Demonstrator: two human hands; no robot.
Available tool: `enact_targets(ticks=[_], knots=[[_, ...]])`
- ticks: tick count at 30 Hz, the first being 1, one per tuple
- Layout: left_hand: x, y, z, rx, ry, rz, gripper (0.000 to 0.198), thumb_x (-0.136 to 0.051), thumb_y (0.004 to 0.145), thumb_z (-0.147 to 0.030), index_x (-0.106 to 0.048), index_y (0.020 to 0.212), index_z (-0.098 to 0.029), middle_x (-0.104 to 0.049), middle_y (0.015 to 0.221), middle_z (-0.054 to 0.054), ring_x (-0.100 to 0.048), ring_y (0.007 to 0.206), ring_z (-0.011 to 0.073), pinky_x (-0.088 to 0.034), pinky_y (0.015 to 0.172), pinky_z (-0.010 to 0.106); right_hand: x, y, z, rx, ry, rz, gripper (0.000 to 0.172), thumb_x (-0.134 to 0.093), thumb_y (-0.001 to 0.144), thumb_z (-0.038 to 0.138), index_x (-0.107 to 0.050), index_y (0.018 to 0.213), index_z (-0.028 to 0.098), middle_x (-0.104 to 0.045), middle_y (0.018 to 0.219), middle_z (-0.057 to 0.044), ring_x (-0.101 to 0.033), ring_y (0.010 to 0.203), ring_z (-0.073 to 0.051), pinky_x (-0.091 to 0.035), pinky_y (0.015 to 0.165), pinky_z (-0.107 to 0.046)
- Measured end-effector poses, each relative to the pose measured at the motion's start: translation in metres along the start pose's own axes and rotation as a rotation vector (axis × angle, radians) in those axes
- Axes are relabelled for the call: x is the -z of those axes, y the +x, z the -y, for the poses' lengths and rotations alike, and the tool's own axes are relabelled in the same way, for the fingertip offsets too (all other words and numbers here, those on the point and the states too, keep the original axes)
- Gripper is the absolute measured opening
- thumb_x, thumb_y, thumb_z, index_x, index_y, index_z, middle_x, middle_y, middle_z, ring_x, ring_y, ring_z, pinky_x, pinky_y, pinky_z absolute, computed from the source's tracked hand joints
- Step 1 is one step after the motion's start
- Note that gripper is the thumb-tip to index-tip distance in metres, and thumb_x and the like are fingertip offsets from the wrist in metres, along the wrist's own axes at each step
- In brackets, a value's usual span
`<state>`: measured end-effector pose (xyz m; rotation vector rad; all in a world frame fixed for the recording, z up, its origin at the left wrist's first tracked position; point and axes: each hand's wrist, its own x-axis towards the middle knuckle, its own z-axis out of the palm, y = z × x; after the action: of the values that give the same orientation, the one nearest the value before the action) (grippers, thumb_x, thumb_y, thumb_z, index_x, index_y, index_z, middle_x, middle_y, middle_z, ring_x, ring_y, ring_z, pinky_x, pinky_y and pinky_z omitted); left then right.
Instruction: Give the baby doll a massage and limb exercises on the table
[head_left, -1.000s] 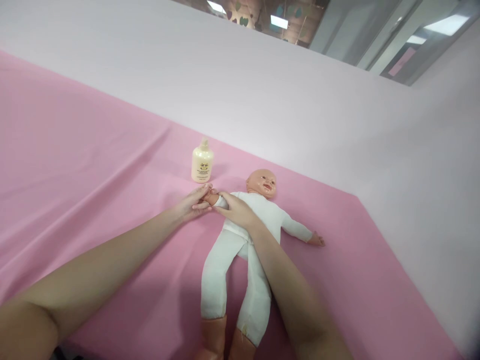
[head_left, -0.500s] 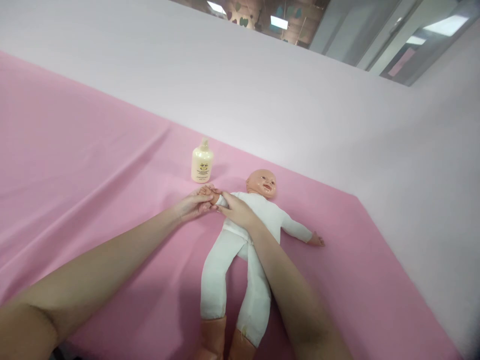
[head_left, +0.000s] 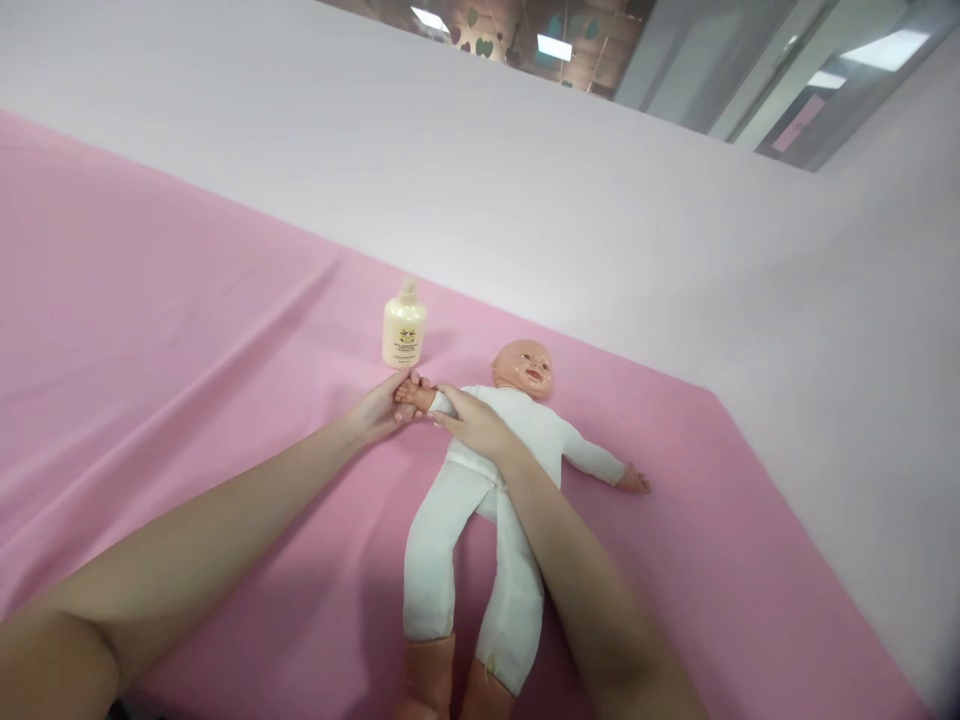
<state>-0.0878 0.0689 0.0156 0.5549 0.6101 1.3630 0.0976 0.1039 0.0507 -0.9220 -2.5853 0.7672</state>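
A baby doll (head_left: 536, 430) with a white cloth body lies on its back, its head away from me. My left hand (head_left: 382, 408) cups the doll's small hand (head_left: 414, 394) from below, fingers curled around its sides, the doll's fingers showing on top. Around the white sleeve of the same arm, just above the wrist, my right hand (head_left: 472, 420) is closed, thumb on the near side. The doll's other arm (head_left: 596, 458) stretches out to the right. Just beyond my left hand stands a cream pump bottle (head_left: 404, 335), upright and apart from it.
Pink cloth (head_left: 225, 330) covers the surface, with folds running on the left. A white wall (head_left: 600, 220) rises behind and along the right. Above it, a window (head_left: 525, 45) shows ceiling lights.
My left thumb has slid off the top of the doll's hand, so more of that hand shows. My right hand keeps its place on the sleeve.
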Motion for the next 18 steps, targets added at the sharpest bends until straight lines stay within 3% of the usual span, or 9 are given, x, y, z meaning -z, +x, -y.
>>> enact_targets(ticks=[2, 4, 8, 12, 18], knots=[[0.0, 0.002, 0.0, -0.01, 0.022, -0.047, 0.029, -0.048, 0.098, -0.038, -0.053, 0.077, -0.018, -0.063, 0.079, -0.002, -0.041, 0.037, 0.0026, -0.052, 0.05, 0.023, 0.0, 0.0, 0.0, -0.005, 0.003, 0.007, 0.033, -0.051, 0.095, 0.04, -0.056, 0.124, 0.024, -0.068, 0.108, -0.004, -0.061, 0.096, -0.022, -0.044, 0.082, -0.033], [0.002, 0.003, 0.001, -0.041, 0.067, -0.084, 0.029, -0.044, 0.1, -0.037, -0.054, 0.081, -0.018, -0.064, 0.078, -0.002, -0.035, 0.033, 0.0013, -0.048, 0.045, 0.021, -0.001, 0.0, -0.001, -0.004, 0.026, 0.001, 0.037, -0.05, 0.096, 0.039, -0.054, 0.13, 0.025, -0.067, 0.115, -0.005, -0.061, 0.101, -0.023, -0.045, 0.086, -0.035], [0.006, 0.007, 0.001, -0.193, 0.25, -0.202, 0.024, -0.047, 0.098, -0.034, -0.055, 0.084, -0.017, -0.064, 0.076, 0.002, -0.05, 0.041, 0.0057, -0.04, 0.037, 0.018, -0.002, 0.0, -0.005, 0.064, 0.073, -0.035, 0.049, -0.05, 0.096, 0.027, -0.045, 0.145, 0.028, -0.057, 0.14, -0.006, -0.054, 0.125, -0.022, -0.041, 0.105, -0.039], [0.013, 0.01, -0.002, -0.328, 0.53, -0.317, 0.022, -0.049, 0.096, -0.033, -0.056, 0.085, -0.016, -0.064, 0.079, 0.003, -0.049, 0.04, 0.0064, -0.035, 0.033, 0.018, -0.004, -0.001, -0.006, 0.112, 0.057, -0.043, 0.048, -0.051, 0.096, 0.024, -0.049, 0.144, 0.03, -0.054, 0.144, -0.005, -0.05, 0.131, -0.022, -0.038, 0.111, -0.041], [0.033, 0.015, -0.008, -0.443, 0.936, -0.369, 0.026, -0.046, 0.095, -0.038, -0.057, 0.084, -0.018, -0.059, 0.071, -0.001, -0.055, 0.054, 0.0109, -0.045, 0.052, 0.023, -0.005, -0.019, 0.002, 0.128, -0.079, -0.101, 0.038, -0.05, 0.096, 0.022, -0.062, 0.132, 0.027, -0.056, 0.143, -0.006, -0.053, 0.13, -0.023, -0.04, 0.112, -0.042]])
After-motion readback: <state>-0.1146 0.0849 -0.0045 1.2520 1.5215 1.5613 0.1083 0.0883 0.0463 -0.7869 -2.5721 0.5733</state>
